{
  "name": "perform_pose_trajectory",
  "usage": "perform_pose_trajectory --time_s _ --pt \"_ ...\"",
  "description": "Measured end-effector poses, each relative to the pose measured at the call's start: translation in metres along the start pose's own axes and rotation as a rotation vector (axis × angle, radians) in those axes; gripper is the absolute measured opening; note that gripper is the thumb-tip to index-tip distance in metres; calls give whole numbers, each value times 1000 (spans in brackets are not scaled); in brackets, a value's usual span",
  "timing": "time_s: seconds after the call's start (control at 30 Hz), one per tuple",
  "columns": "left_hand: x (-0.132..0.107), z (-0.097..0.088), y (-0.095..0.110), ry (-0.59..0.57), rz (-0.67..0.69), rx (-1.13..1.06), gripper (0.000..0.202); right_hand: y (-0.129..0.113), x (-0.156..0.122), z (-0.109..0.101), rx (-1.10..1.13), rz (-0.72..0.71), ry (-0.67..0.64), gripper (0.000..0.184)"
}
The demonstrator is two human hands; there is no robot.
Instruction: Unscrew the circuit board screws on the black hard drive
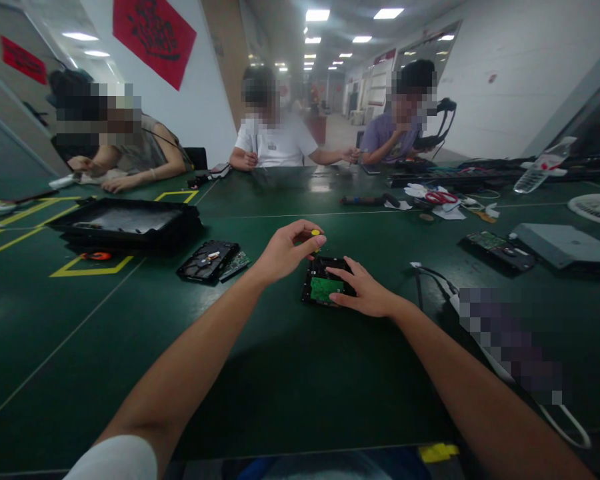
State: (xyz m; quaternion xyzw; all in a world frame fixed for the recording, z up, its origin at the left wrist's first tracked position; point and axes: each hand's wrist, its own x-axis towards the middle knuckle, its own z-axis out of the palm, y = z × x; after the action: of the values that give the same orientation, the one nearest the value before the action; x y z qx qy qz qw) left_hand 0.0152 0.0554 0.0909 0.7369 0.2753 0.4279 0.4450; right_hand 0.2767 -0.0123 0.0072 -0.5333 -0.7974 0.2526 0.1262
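A black hard drive with a green circuit board (325,291) lies on the green table in front of me. My right hand (363,287) rests over its right side, fingers spread and touching the drive. Above the drive's far edge, my left hand (295,250) pinches a small screwdriver with a yellow cap (315,233). Its tip points down toward the drive; whether it touches a screw is too small to tell. To the left lies another black hard drive (211,259), with a loose circuit board (236,265) leaning against its side.
A black tray (180,217) stands at the left, near an orange-red item (97,256). On the right are a third drive (500,250), a grey box (570,243), a cable (433,270) and a bottle (543,167). Three people sit across the table (260,400).
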Motion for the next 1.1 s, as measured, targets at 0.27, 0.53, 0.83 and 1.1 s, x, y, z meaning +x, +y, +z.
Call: perform_pose_trajectory --time_s 0.27,0.53,0.83,1.1 --pt "1 -2 -3 26 13 -3 35 2 1 3 -36 -48 48 85" --pt "3 -3 -5 59 41 -9 33 -1 1 0 -26 -9 12 85" --pt "4 -5 -5 104 40 -14 41 -4 -2 -2 4 28 0 85" --pt "3 -3 -3 115 -65 29 35 -7 -2 -4 17 47 -13 87"
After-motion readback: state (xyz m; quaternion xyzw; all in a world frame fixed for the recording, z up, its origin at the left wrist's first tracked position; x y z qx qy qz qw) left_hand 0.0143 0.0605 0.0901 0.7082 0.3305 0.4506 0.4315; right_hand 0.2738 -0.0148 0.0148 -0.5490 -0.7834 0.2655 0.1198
